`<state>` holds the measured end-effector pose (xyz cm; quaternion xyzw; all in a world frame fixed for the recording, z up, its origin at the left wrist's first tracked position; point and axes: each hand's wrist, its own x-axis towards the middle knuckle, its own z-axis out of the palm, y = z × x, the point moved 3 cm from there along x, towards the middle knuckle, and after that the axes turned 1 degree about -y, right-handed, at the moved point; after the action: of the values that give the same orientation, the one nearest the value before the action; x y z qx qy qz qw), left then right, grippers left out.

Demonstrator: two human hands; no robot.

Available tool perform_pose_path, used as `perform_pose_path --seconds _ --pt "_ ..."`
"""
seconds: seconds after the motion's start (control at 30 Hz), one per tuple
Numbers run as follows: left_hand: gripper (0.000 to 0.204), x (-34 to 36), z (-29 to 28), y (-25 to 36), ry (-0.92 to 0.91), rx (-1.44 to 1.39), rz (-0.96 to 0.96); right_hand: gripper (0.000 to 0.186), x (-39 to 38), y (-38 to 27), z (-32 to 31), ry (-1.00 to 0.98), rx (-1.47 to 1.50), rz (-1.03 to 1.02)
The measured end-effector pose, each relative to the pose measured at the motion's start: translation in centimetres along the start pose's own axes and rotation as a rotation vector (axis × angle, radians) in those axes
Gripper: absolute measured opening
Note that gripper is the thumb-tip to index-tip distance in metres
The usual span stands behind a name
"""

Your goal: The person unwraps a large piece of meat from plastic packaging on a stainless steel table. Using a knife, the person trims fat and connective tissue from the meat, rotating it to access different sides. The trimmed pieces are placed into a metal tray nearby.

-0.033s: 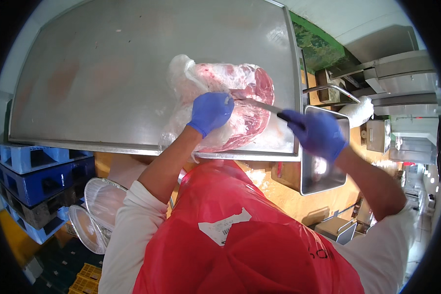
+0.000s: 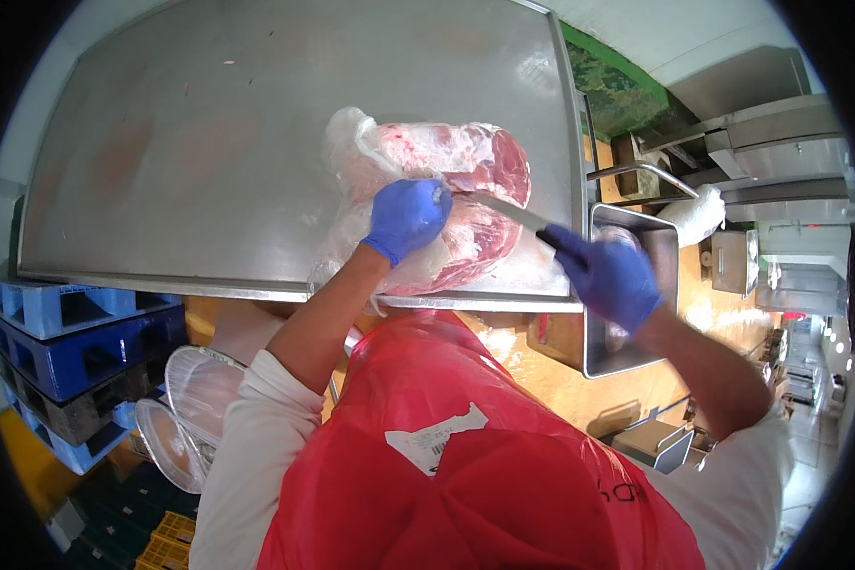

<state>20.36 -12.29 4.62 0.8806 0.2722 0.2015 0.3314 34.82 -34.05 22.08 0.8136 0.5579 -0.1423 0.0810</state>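
My left hand (image 2: 408, 218), in a blue glove, is closed on clear plastic wrap (image 2: 350, 142) at the left of a large piece of red, fatty meat (image 2: 505, 166). My right hand (image 2: 606, 273), also gloved in blue, grips a knife (image 2: 505, 206) by its dark handle, with the blade angled left into the middle of the meat beside my left hand. The meat lies on loose plastic on a steel table (image 2: 209, 190), near its front edge. The blade's tip is hidden.
A deep steel bin (image 2: 650, 337) stands at the table's right, partly behind my right hand, with something pinkish inside. Stacked plastic pallets (image 2: 81, 347), round lidded tubs (image 2: 202, 388) and yellow crates (image 2: 171, 540) are at lower left. Steel equipment (image 2: 779, 157) lines the right.
My right hand and forearm have shifted slightly left with the knife. My left hand holds almost the same place on the plastic.
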Motion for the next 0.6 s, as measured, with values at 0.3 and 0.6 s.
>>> perform_pose_path --seconds 0.3,0.6 --pt "0.036 1.1 0.2 0.3 0.023 -0.03 0.05 0.058 -5.0 0.6 18.0 0.47 0.253 0.153" --pt "0.042 0.8 -0.3 1.7 -0.107 0.029 -0.244 0.058 -8.9 1.8 12.7 0.394 0.269 0.149"
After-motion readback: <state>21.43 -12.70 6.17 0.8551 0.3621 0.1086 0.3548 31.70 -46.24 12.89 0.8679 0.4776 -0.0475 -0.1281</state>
